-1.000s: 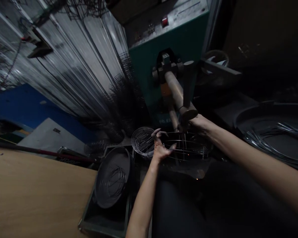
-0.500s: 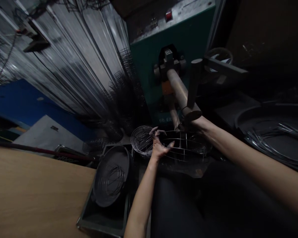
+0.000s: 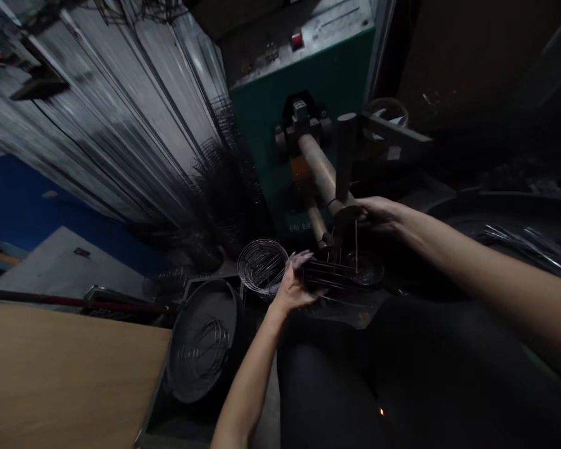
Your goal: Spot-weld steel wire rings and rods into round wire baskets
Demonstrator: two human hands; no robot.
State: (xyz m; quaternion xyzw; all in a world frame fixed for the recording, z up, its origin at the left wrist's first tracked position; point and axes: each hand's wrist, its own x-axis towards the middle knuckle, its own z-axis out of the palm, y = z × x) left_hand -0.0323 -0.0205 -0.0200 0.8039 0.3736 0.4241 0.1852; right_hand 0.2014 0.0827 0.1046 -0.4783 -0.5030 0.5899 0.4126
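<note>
My left hand (image 3: 295, 284) is curled around the near side of a round wire frame (image 3: 330, 268), thumb below and fingers above. The frame's thin rods run under the welding machine's lower arm (image 3: 316, 224). My right hand (image 3: 378, 212) is at the tip of the upper arm (image 3: 325, 171), its fingers bent together and partly hidden behind the tip; what they hold cannot be made out. A thin upright line beside that tip ends in a small red glow.
Left of my left hand are stacked wire rings (image 3: 262, 265). A dark round pan (image 3: 201, 343) with wire pieces sits in a crate beside a wooden board (image 3: 65, 374). More wires lie in a large basin (image 3: 472, 209) at right. The green machine body (image 3: 252, 125) stands ahead.
My left hand has closed in around the wire frame, which has tilted flatter. My right hand has drawn back slightly at the arm's tip. A red glow and an orange spark have appeared.
</note>
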